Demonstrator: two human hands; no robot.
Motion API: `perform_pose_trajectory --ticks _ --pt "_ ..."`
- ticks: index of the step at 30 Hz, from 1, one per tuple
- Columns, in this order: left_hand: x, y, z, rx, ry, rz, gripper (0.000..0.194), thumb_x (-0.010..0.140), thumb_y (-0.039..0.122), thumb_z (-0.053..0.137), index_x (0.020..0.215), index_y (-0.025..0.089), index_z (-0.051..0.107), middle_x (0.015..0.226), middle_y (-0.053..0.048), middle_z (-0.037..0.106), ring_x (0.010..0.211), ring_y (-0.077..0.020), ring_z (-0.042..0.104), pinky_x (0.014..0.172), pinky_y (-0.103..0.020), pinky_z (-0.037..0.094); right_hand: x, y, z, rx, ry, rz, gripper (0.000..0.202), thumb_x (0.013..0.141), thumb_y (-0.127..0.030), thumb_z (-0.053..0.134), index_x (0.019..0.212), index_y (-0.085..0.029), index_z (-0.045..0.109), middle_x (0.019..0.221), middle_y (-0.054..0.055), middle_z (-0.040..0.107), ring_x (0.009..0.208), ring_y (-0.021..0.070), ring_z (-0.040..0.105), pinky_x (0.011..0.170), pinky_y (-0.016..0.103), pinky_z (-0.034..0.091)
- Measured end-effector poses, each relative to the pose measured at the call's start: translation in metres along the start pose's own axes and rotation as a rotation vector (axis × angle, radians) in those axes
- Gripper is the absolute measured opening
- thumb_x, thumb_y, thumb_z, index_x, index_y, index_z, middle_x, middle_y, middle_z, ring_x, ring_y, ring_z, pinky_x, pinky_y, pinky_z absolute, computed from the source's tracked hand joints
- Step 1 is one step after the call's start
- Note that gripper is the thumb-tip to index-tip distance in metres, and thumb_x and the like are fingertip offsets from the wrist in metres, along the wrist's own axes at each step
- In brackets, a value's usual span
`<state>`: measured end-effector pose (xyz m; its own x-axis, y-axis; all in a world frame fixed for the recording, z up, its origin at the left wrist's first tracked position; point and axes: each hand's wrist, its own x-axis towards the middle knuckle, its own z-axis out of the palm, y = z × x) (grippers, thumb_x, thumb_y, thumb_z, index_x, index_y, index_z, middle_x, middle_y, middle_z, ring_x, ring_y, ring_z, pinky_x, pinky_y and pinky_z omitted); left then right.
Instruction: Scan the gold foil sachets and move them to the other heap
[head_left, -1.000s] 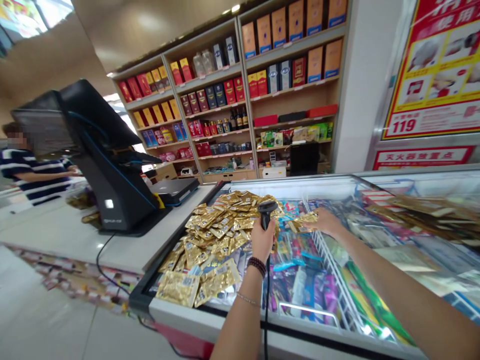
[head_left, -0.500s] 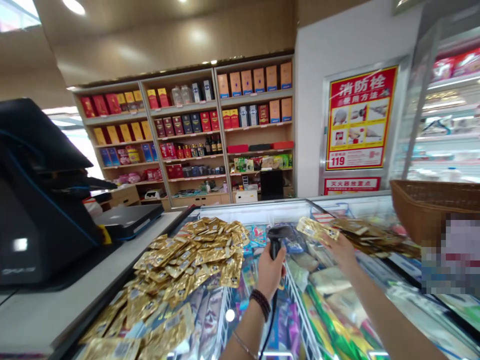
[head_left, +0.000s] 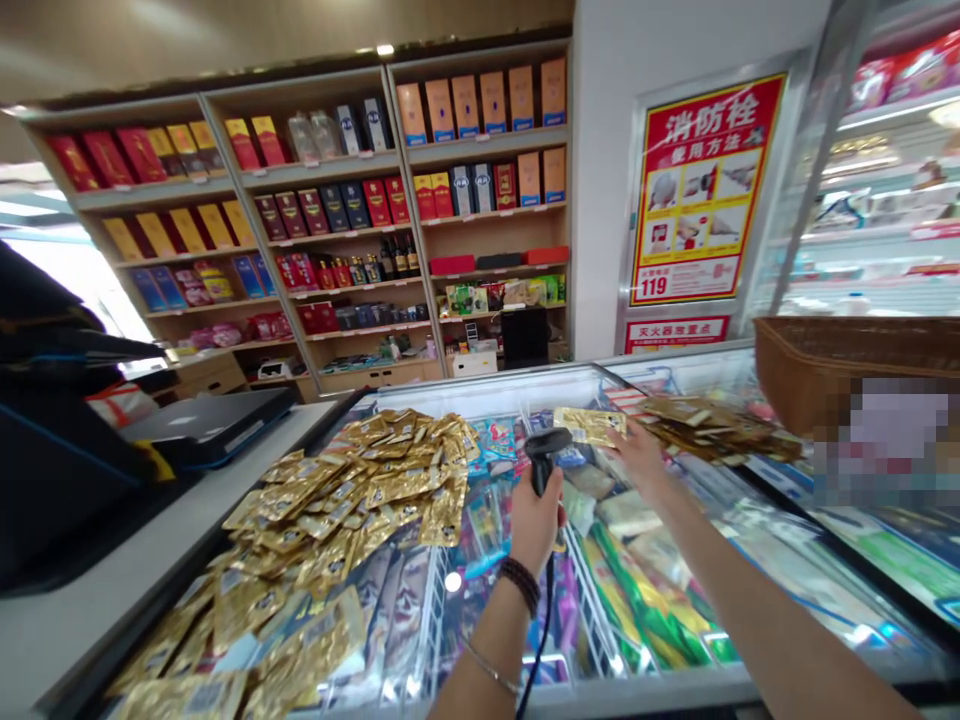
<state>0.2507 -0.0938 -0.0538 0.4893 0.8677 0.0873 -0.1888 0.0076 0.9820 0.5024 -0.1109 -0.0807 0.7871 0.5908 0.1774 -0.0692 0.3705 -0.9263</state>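
My left hand [head_left: 534,520] is wrapped round the handle of a black barcode scanner [head_left: 546,446], held upright with its cord hanging down past my wrist. Just right of the scanner head, my right hand [head_left: 643,455] grips one end of a gold foil packet [head_left: 589,426]. The packet lies level, its printed face partly towards me. A large heap of similar gold packets [head_left: 375,490] spreads over the freezer's glass top on the left. Beyond my right hand is a smaller, darker-looking pile of gold packets [head_left: 712,425].
Under the glass of the chest freezer [head_left: 487,385] are wire baskets of bagged goods. On the left counter stand a flat black scale [head_left: 214,425] and a dark terminal [head_left: 52,450]. A brown wicker basket [head_left: 855,350] sits at right. Shelves of boxes [head_left: 322,210] line the back wall.
My right hand has brought the gold packet left, close to the scanner head. The view has shifted and tilted slightly downward. My left hand still holds the scanner.
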Motion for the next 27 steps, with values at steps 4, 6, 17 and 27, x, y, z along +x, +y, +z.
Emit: perform_pose_trajectory --ticks 4,6,17,27 --pt "-0.0063 -0.0004 0.004 0.054 -0.055 0.007 0.061 0.09 0.078 0.095 0.097 0.027 0.062 0.066 0.007 0.061 0.045 -0.0119 0.055 0.047 -0.025 0.037 0.0016 0.0025 -0.002 0.016 0.03 0.0 0.052 0.068 -0.051 0.11 0.106 -0.03 0.082 0.1 0.006 0.093 0.119 0.0447 0.092 0.112 0.072 0.077" --pt "-0.0085 -0.0014 0.0049 0.071 -0.055 0.014 0.062 0.09 0.08 0.094 0.098 0.027 0.063 0.065 0.008 0.06 0.044 -0.0122 0.055 0.047 -0.025 0.037 0.0017 0.0031 -0.0032 0.013 0.02 -0.006 0.053 0.068 -0.052 0.111 0.106 -0.03 0.082 0.101 0.006 0.093 0.12 0.0444 0.092 0.113 0.071 0.077" --pt "-0.0091 0.001 0.0022 0.03 -0.064 -0.004 0.069 0.085 0.086 0.095 0.092 0.028 0.058 0.066 0.007 0.061 0.045 -0.0115 0.056 0.047 -0.025 0.039 -0.0047 -0.0033 -0.0017 -0.024 0.012 -0.002 0.043 0.075 -0.048 0.108 0.105 -0.03 0.082 0.107 0.008 0.095 0.124 0.0444 0.092 0.118 0.073 0.074" --pt "-0.0103 0.0035 0.0028 0.031 -0.054 -0.011 0.066 0.087 0.083 0.095 0.093 0.028 0.059 0.069 0.007 0.061 0.046 -0.0111 0.056 0.047 -0.024 0.039 -0.0059 -0.0048 -0.0006 -0.021 0.017 0.006 0.049 0.07 -0.052 0.109 0.105 -0.031 0.082 0.105 0.008 0.094 0.122 0.0463 0.092 0.119 0.076 0.073"
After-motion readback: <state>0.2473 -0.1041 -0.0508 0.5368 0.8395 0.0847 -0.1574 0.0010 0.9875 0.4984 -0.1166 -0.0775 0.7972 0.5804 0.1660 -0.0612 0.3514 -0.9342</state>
